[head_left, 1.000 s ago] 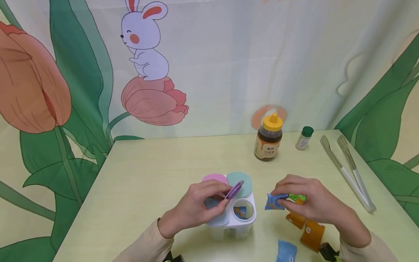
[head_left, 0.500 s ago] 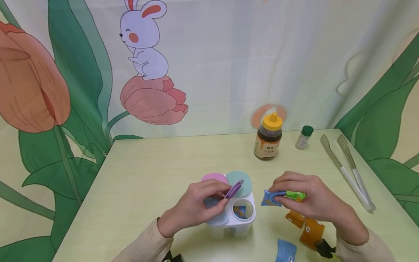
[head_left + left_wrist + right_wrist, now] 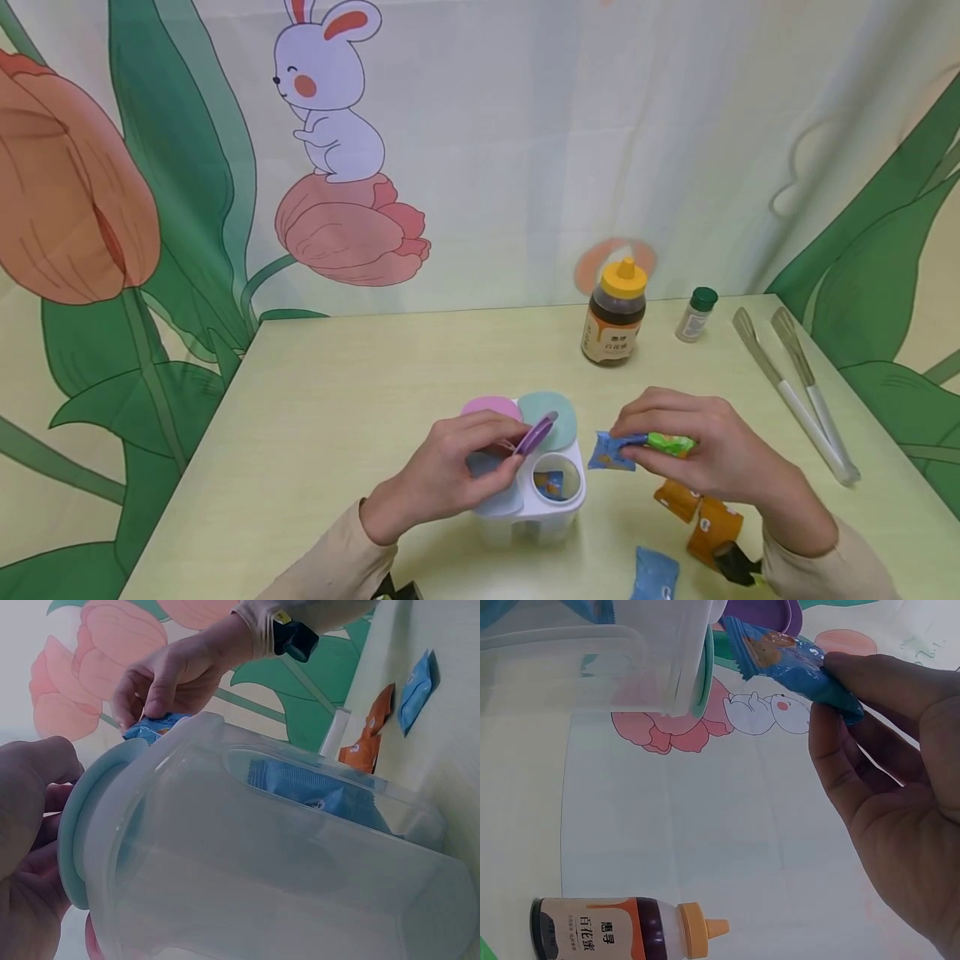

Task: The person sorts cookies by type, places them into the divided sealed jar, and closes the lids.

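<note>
In the head view, the left hand (image 3: 450, 468) pinches a purple lid (image 3: 537, 433) by its edge, tilted up over the white container (image 3: 534, 505), between thumb and forefingers. The right hand (image 3: 701, 450) grasps a blue packet (image 3: 611, 452) between thumb and fingertips; its printed end juts out past them, beside the container's uncovered round opening. A green patch (image 3: 670, 444) shows farther back among these fingers; I cannot tell whether it belongs to the same packet. In the left wrist view, the left fingers reach behind the teal lid (image 3: 75, 832), their grip hidden, while another blue packet (image 3: 315, 796) lies inside the container. In the right wrist view, thumb and fingers press the held packet's near end, its crimped far end free of them.
</note>
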A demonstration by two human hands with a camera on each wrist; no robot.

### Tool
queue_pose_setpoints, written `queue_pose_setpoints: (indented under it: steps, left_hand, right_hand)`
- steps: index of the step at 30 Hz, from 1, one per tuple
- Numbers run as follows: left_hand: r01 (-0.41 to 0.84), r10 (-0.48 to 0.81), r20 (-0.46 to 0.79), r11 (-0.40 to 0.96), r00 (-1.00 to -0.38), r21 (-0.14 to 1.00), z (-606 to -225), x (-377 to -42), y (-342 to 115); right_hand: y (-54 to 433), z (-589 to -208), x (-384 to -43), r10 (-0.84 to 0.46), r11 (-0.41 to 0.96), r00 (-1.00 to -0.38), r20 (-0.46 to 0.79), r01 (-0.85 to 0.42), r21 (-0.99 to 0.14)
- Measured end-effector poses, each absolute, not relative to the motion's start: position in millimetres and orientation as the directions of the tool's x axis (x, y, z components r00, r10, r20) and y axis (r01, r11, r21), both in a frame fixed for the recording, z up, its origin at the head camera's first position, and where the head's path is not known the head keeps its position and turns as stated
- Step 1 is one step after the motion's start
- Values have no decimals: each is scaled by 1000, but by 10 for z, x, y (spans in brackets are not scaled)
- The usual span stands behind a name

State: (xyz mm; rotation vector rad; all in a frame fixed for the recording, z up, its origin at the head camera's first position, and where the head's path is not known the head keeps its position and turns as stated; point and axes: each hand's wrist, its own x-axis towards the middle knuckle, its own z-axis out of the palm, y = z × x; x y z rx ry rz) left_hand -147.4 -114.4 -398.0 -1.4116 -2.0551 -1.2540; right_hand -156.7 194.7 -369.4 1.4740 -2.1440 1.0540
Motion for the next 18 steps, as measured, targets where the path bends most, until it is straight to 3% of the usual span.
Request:
queue_pose_setpoints:
  steps: [18]
  left_hand:
    - [873, 567, 690, 117, -450, 473, -3982, -1470, -1148]
  right_hand:
    - [1789, -3639, -1582, -653, 96, -354, 670, -916, -390]
